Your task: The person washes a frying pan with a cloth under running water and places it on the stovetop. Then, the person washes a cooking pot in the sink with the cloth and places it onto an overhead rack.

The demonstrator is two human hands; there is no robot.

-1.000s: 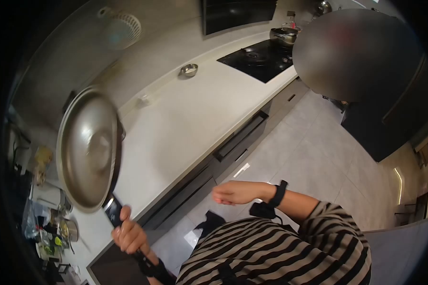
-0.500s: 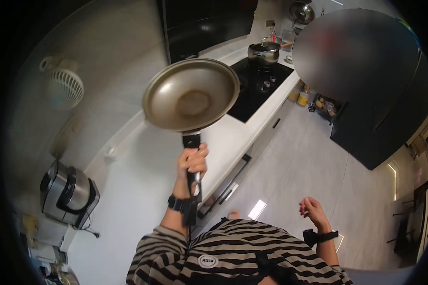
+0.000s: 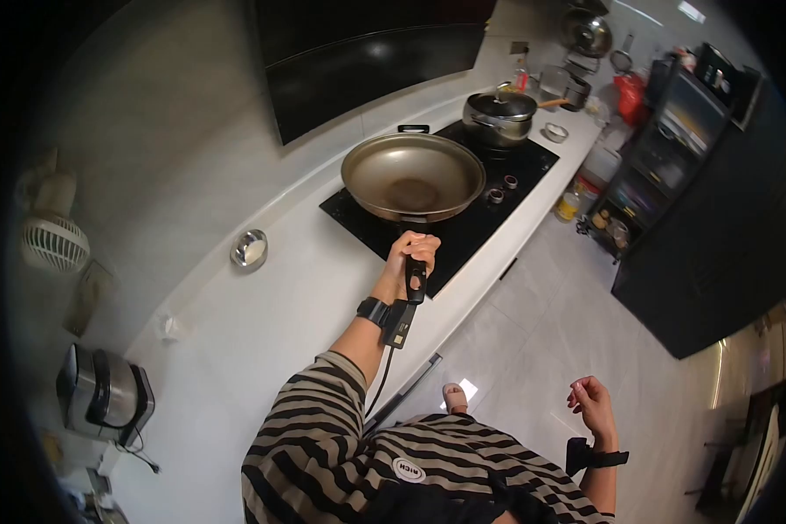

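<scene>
My left hand [image 3: 417, 249] is closed around the black handle of a wide wok [image 3: 415, 179]. The wok is upright, its metal inside facing up with a brownish round patch at the bottom. It is over the left part of the black cooktop [image 3: 371, 231]; whether its base touches the glass I cannot tell. Behind it on the same cooktop stands a lidded steel pot [image 3: 500, 122] with a wooden handle. My right hand [image 3: 592, 406] hangs over the floor at my side, fingers loosely bent and apart, holding nothing.
A small steel bowl [image 3: 250, 251] with something pale inside stands on the white counter [image 3: 262, 349]. A silver appliance [image 3: 105, 393] is at the far left, below a white fan [image 3: 54, 243]. A black range hood [image 3: 367, 61] hangs above. Dark shelving [image 3: 664, 148] stands right.
My left hand has carried the wok forward and down from the raised position over the counter to the cooktop. The small steel bowl, hidden before, now shows. My right hand still hangs at my side.
</scene>
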